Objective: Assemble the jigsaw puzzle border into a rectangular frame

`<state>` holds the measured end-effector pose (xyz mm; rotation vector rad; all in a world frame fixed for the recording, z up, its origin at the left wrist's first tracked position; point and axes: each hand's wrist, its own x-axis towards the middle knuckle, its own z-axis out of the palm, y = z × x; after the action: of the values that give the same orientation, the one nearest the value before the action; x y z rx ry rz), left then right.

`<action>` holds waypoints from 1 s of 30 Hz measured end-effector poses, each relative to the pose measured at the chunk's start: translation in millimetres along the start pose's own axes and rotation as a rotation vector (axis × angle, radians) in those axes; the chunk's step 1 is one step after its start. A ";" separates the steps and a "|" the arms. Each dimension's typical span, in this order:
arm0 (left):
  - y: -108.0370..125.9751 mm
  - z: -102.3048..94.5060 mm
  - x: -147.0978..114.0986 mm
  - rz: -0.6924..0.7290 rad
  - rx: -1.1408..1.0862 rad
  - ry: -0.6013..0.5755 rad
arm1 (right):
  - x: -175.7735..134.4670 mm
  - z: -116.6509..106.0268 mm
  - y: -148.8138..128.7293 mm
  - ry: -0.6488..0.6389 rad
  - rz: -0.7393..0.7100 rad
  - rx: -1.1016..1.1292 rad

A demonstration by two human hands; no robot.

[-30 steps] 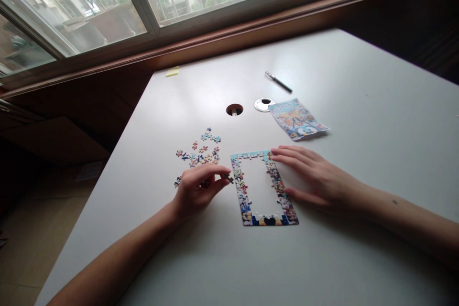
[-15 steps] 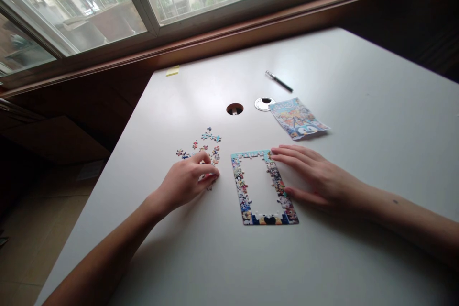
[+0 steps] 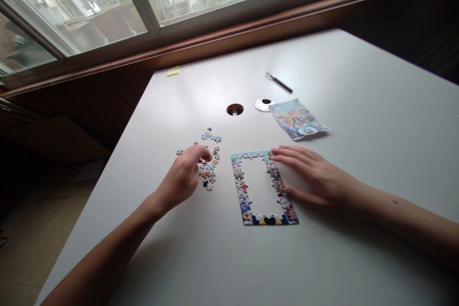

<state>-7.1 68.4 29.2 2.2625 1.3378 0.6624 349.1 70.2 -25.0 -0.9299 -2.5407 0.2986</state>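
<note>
Loose jigsaw pieces (image 3: 208, 172) lie in a scattered heap on the left side of the table. Over that heap is my left hand (image 3: 182, 172), its fingers curled inward; whatever they may hold is hidden. A jigsaw puzzle border (image 3: 245, 205) lies flat to the right of the heap, a joined rectangle around a bare middle. My right hand (image 3: 310, 172) rests open along the border's right side, fingertips at its upper right corner and thumb lower down on the edge.
Behind the border, a printed picture sheet (image 3: 299, 119) partly overlaps a round metal cover (image 3: 263, 105). Left of the cover is a round hole (image 3: 234, 109) in the white table (image 3: 201, 258). A black pen (image 3: 279, 81) lies farther back; a yellow note (image 3: 172, 71) sticks near the far edge.
My left hand has shifted slightly left and its fingers have curled in, uncovering pieces at the heap's near right side. My right hand and the puzzle border have stayed put.
</note>
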 end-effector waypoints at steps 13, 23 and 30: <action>1.5 -7.4 -0.7 0.067 -0.011 -0.068 | -0.1 0.3 0.5 -0.004 -0.025 -0.035; 10.0 -22.0 -4.1 -0.014 0.113 -0.404 | 0.2 0.4 0.3 -0.002 -0.022 -0.027; 5.1 -23.6 -2.5 -0.034 0.146 -0.390 | 0.5 1.1 0.1 -0.003 -0.034 -0.042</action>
<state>-18.7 66.7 50.5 2.3211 1.2579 0.1016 348.3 70.6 -25.8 -0.9007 -2.5723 0.2374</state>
